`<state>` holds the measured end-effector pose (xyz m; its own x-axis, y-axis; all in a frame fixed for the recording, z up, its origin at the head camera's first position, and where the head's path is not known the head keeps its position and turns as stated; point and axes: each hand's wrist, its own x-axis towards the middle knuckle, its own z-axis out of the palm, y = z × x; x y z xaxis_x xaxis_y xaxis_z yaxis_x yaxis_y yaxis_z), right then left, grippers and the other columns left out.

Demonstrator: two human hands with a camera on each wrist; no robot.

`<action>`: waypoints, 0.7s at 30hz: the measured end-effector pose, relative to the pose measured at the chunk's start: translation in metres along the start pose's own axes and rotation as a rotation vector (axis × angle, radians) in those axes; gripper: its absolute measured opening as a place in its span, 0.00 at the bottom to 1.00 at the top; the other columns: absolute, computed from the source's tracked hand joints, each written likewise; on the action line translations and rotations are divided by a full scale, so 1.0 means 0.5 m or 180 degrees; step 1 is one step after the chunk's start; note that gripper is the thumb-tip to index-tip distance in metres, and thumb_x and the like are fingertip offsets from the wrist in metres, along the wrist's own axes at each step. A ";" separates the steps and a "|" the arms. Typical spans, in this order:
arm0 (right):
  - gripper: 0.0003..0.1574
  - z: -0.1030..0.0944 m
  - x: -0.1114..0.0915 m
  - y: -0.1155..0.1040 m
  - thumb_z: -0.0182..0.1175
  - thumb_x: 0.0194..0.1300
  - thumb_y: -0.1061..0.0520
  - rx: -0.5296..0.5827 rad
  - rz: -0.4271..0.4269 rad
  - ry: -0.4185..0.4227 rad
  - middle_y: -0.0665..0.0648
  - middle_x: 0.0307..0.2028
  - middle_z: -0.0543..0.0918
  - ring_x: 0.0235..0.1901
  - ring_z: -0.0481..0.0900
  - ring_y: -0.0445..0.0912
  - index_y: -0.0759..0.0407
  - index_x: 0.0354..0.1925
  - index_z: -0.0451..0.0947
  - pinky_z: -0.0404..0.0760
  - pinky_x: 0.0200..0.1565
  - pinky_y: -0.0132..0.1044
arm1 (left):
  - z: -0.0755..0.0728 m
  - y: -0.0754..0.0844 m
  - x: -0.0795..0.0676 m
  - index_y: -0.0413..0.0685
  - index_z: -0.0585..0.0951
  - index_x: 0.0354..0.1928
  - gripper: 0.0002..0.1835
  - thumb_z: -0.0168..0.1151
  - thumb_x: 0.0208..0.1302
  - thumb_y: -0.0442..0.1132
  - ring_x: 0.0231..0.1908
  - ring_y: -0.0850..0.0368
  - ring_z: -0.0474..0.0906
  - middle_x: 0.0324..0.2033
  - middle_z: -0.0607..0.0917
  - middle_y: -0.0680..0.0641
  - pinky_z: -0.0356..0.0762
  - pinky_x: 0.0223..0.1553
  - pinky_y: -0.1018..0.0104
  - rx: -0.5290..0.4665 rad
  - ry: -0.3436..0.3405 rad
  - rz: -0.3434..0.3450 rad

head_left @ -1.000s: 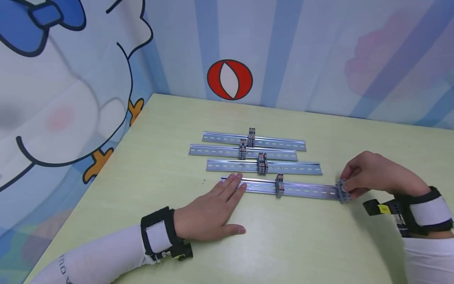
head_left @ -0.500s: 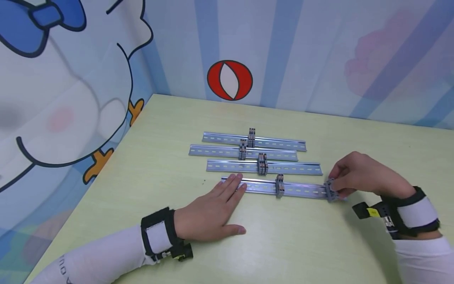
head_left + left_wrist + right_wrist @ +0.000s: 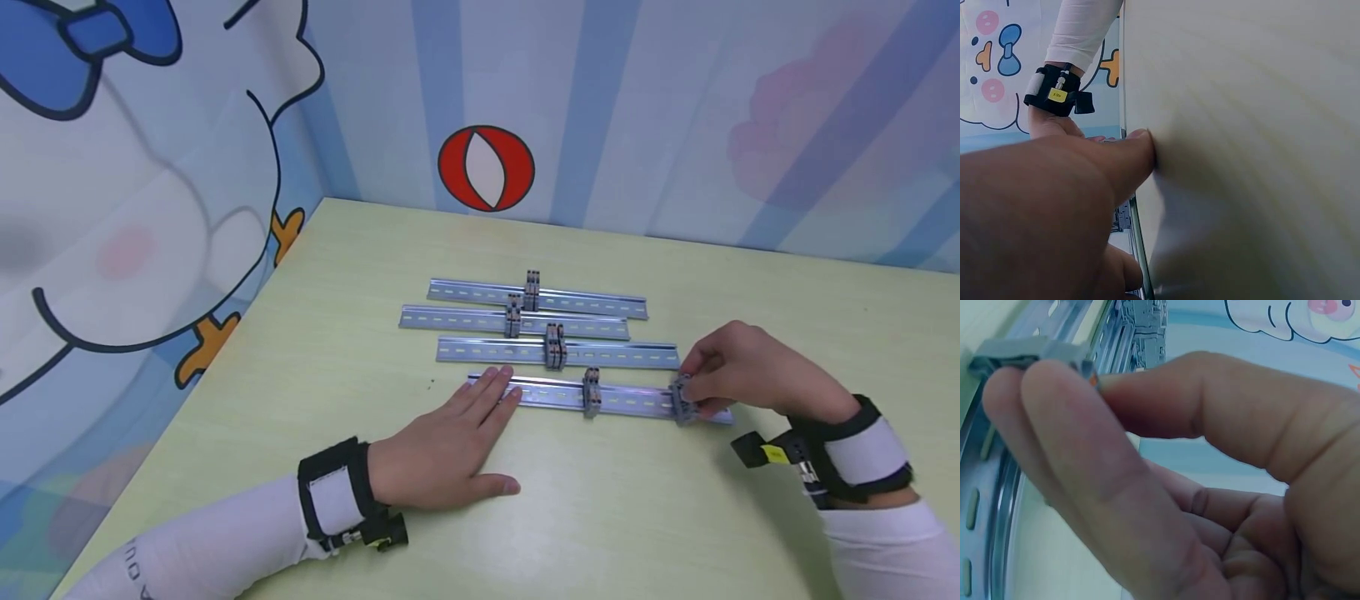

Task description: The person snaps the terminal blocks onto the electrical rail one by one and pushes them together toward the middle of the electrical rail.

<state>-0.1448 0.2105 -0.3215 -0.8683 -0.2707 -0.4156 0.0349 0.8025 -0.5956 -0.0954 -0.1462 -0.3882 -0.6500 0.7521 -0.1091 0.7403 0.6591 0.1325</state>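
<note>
Flat and straight-fingered, my left hand presses the left end of the nearest slotted metal DIN rail against the table. Toward that rail's right end, my right hand pinches a grey terminal block between thumb and fingers. The block sits across the rail, with a short stretch of rail showing to its right. Another grey terminal block stands near the middle of the same rail. In the right wrist view, the fingertips partly hide the pinched terminal block, which spans the rail.
Behind lie three more DIN rails: one close behind, a middle one and the farthest. Each carries grey terminal blocks near its middle. A printed wall borders the pale table at the back and left.
My right hand has moved left along the nearest rail with the pinched terminal block, and more of the rail's right end now shows. My left hand and the other rails have stayed put.
</note>
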 end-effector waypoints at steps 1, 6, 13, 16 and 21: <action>0.18 0.001 0.001 -0.001 0.63 0.59 0.59 0.0012 -0.0010 0.0000 0.59 0.35 0.90 0.28 0.89 0.45 0.72 0.44 0.81 0.87 0.34 0.36 | 0.000 0.000 0.000 0.40 0.45 0.78 0.51 0.44 0.67 0.69 0.77 0.45 0.31 0.78 0.39 0.37 0.43 0.77 0.52 0.0004 0.0001 0.0000; 0.18 0.007 0.004 -0.004 0.62 0.60 0.60 0.0064 -0.0075 0.0000 0.62 0.37 0.90 0.28 0.90 0.46 0.73 0.44 0.81 0.89 0.35 0.39 | -0.001 0.000 0.000 0.40 0.45 0.78 0.51 0.44 0.67 0.69 0.77 0.45 0.31 0.78 0.39 0.37 0.42 0.77 0.53 -0.0001 -0.0015 -0.0002; 0.18 0.016 0.007 -0.008 0.62 0.59 0.61 0.0103 -0.0101 0.0040 0.62 0.37 0.90 0.28 0.90 0.46 0.73 0.44 0.81 0.89 0.34 0.40 | -0.003 0.000 0.001 0.40 0.45 0.78 0.51 0.45 0.67 0.69 0.77 0.46 0.31 0.78 0.38 0.38 0.42 0.77 0.53 -0.0025 -0.0047 -0.0012; 0.18 0.020 0.008 -0.011 0.62 0.59 0.61 0.0101 -0.0111 0.0058 0.62 0.37 0.90 0.28 0.90 0.46 0.73 0.45 0.81 0.89 0.34 0.40 | -0.002 0.001 0.001 0.40 0.45 0.78 0.51 0.45 0.67 0.69 0.77 0.46 0.31 0.78 0.38 0.38 0.43 0.77 0.53 -0.0021 -0.0039 -0.0005; 0.17 0.026 0.009 -0.019 0.61 0.59 0.61 0.0108 -0.0175 0.0076 0.62 0.36 0.90 0.28 0.90 0.46 0.72 0.44 0.81 0.89 0.33 0.40 | -0.001 -0.001 0.002 0.40 0.44 0.78 0.51 0.44 0.67 0.70 0.77 0.46 0.31 0.78 0.38 0.38 0.43 0.77 0.53 -0.0035 -0.0049 -0.0010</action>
<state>-0.1424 0.1948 -0.3268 -0.8810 -0.3007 -0.3653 0.0033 0.7682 -0.6402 -0.0962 -0.1459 -0.3879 -0.6496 0.7500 -0.1246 0.7363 0.6614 0.1429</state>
